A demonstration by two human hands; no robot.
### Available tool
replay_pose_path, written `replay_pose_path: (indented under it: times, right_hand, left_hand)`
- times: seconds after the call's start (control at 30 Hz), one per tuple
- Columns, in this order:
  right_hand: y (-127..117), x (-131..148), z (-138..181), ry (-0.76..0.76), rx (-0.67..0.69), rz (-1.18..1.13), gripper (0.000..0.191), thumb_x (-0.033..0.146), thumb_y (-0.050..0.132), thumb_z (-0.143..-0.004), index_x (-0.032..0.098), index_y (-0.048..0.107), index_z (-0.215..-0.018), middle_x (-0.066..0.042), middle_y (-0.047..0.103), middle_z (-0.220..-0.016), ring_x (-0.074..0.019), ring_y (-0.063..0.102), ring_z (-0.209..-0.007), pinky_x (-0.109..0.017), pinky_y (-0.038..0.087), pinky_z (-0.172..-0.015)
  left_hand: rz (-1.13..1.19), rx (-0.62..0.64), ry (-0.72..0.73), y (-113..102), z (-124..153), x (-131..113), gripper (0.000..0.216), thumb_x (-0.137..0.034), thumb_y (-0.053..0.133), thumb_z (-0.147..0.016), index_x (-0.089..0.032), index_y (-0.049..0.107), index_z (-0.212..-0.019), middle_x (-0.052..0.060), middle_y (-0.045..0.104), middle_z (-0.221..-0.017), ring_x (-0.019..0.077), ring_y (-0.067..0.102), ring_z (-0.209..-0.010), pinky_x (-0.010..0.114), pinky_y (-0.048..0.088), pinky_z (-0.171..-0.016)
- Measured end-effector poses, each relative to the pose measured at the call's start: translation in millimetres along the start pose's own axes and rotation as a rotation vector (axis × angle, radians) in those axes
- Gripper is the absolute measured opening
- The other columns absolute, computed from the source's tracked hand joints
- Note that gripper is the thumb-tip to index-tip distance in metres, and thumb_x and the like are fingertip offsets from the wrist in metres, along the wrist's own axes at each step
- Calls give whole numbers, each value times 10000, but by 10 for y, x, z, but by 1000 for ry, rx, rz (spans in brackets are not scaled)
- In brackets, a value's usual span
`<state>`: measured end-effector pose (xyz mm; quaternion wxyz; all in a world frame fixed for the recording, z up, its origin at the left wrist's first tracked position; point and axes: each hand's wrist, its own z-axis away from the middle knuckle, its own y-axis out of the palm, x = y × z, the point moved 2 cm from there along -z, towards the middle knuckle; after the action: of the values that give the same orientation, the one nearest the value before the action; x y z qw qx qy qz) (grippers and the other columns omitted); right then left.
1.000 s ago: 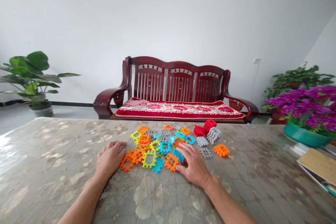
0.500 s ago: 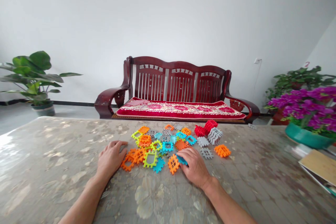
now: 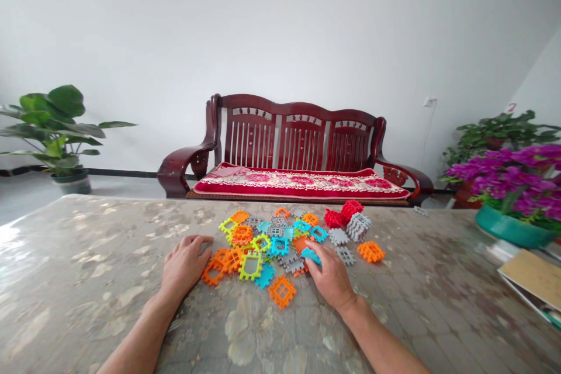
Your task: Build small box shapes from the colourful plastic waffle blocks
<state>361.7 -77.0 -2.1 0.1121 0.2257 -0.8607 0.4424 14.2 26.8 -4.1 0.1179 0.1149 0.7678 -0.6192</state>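
Note:
A pile of notched plastic building tiles lies mid-table, in orange, lime green, blue and grey. My right hand [image 3: 329, 276] is at the pile's right side, with a blue tile [image 3: 311, 255] between thumb and index finger. In front of the pile an orange window tile [image 3: 282, 292] lies flat by itself. A grey tile [image 3: 291, 262] shows just left of my right hand. My left hand [image 3: 186, 264] rests on the table with its fingers stretched out, close to the orange tiles [image 3: 213, 272] at the left. Nothing shows in it.
To the right of the pile stand red tiles [image 3: 351, 210], stacked grey tiles [image 3: 359, 227] and an orange stack [image 3: 371, 252]. A green pot [image 3: 512, 227] with purple flowers and a tan board [image 3: 532, 277] are at the table's right. A wooden bench [image 3: 302, 108] stands behind.
The orange window tile, tilted beside my right hand before, now lies flat nearer to me. My right hand has shifted slightly right and away from me with the blue tile. My left hand stays put.

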Motion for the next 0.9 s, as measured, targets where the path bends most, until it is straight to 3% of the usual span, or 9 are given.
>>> replay_pose_path:
  times: [0.23,0.37,0.57,0.9]
  right_hand:
    - [4,3,-22,1,21,-12,429,161,531,-855,245,558,-1275,-50,697,-1088,-211,625,-1016,-382,488,-927]
    - [21,-58,-32,52,-41,3,416,139,519,-841,229,577,-1243,-73,677,-1121,-233,606,-1050,-416,483,-935]
    - [61,-108,-15,86,-16,-7,385,174,472,-890,235,583,-1254,-65,697,-1119,-211,639,-1005,-382,496,-915]
    - [97,-180,-20,94,-47,47,431,147,416,-886,220,564,-1284,-80,654,-1205,-219,585,-1130,-413,476,-988]
  left_hand:
    - [-7,4,2,-20,12,-18,399,-367,398,-865,-284,654,-1160,81,584,-1306,278,556,-1180,428,411,-971]
    - [-19,8,-10,-40,13,-33,394,-362,403,-863,-290,658,-1154,75,586,-1307,270,557,-1182,407,420,-960]
    - [-17,20,-2,-45,15,-38,401,-354,396,-867,-279,654,-1166,87,580,-1311,285,551,-1189,440,421,-965]
    - [-22,-9,1,-27,6,-25,387,-341,418,-856,-281,671,-1143,78,604,-1288,289,568,-1169,440,436,-963]
